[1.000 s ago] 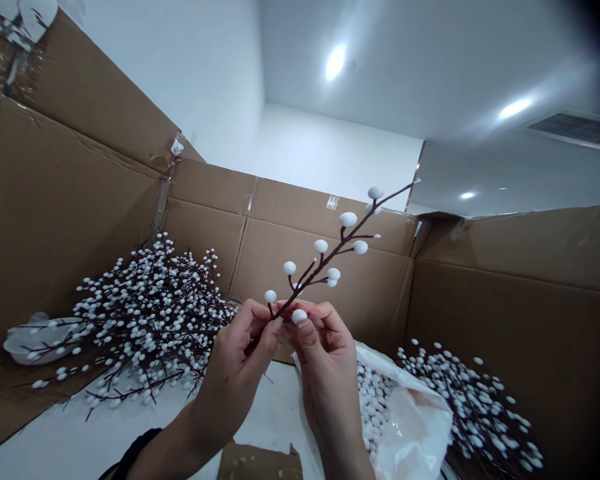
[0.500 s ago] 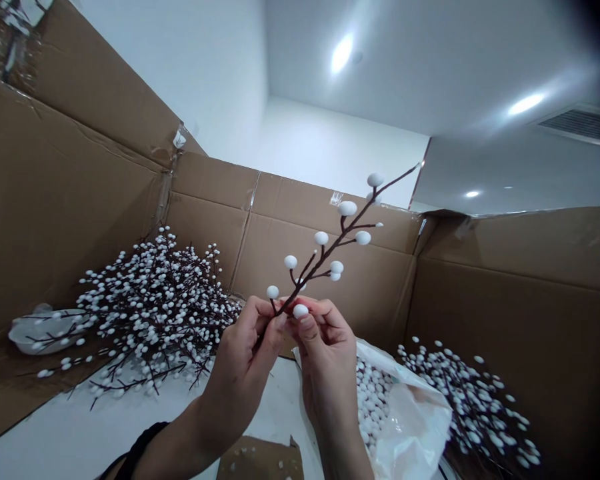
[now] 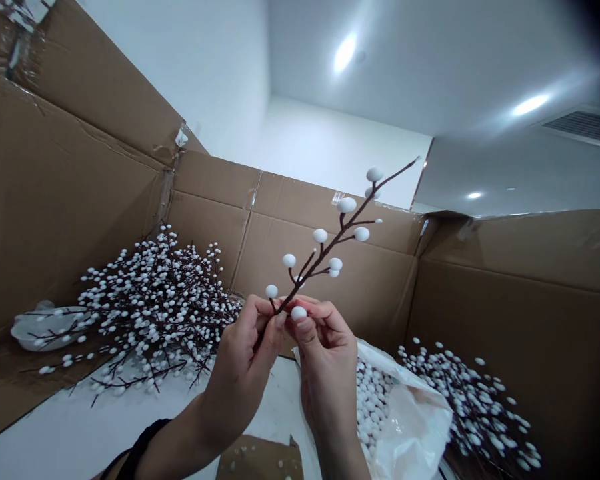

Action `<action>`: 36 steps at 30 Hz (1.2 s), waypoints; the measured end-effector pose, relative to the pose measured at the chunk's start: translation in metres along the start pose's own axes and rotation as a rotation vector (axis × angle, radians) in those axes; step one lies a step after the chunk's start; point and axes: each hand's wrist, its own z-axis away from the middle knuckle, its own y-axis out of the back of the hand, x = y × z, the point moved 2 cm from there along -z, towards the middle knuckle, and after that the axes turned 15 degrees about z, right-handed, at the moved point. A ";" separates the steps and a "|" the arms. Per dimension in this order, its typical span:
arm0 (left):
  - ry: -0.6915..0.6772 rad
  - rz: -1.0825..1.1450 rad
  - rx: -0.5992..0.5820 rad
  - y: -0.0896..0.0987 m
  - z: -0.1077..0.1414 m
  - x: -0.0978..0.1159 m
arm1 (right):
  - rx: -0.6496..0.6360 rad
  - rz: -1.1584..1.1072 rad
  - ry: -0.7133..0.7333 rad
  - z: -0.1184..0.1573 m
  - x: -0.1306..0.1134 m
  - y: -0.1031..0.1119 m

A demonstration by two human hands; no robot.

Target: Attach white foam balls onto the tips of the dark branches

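A brown artificial berry branch [image 3: 341,235] with several white berries slants up to the right, its lower end pinched between the thumb and fingers of my left hand [image 3: 247,357]. Close against it, my right hand [image 3: 327,363] grips a white berry [image 3: 299,313] between thumb and fingers, at the lower part of the branch. Whether that berry sits on a twig is hidden by the fingers. At the branch's upper right, some twig tips are bare of a full berry.
Berry branches [image 3: 160,307] are heaped on the left beside a translucent plastic bowl [image 3: 45,327]. An open plastic bag [image 3: 413,427] of loose white berries lies right of my hands, with more branches [image 3: 473,407] beyond. Cardboard walls [image 3: 300,233] surround the white tabletop [image 3: 55,427]; a cardboard piece [image 3: 260,460] lies in front.
Both hands keep the same hold. The upper end of the branch has shifted very slightly, and the view has moved a little.
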 end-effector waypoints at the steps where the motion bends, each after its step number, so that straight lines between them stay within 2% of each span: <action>1: -0.002 -0.001 0.003 0.000 0.000 0.000 | 0.003 0.000 -0.001 0.000 0.000 0.000; 7: -0.021 -0.027 0.008 0.000 0.000 -0.002 | 0.002 0.011 -0.004 0.001 0.002 0.000; 15: -0.065 -0.166 0.027 0.000 -0.002 0.004 | -0.001 -0.022 -0.006 -0.002 0.003 -0.003; 20: -0.063 -0.162 0.066 0.002 -0.004 0.007 | 0.019 -0.010 0.014 -0.003 -0.009 -0.009; 23: -0.009 -0.111 0.051 -0.001 -0.010 0.009 | -0.068 0.081 0.019 -0.009 -0.020 -0.002; 25: 0.029 -0.134 0.030 -0.003 -0.015 0.009 | -0.157 0.175 0.003 -0.014 -0.026 0.014; 27: 0.053 -0.186 0.015 -0.004 -0.020 0.008 | -0.204 0.316 -0.022 -0.019 -0.030 0.040; 30: 0.078 -0.211 0.003 -0.001 -0.025 0.007 | -0.190 0.706 -0.115 -0.026 -0.025 0.089; 33: 0.099 -0.221 0.004 0.003 -0.028 0.005 | -0.173 1.158 -0.400 -0.034 -0.003 0.137; 36: 0.106 -0.231 -0.021 0.005 -0.028 0.004 | -0.081 1.308 -0.585 -0.039 0.027 0.168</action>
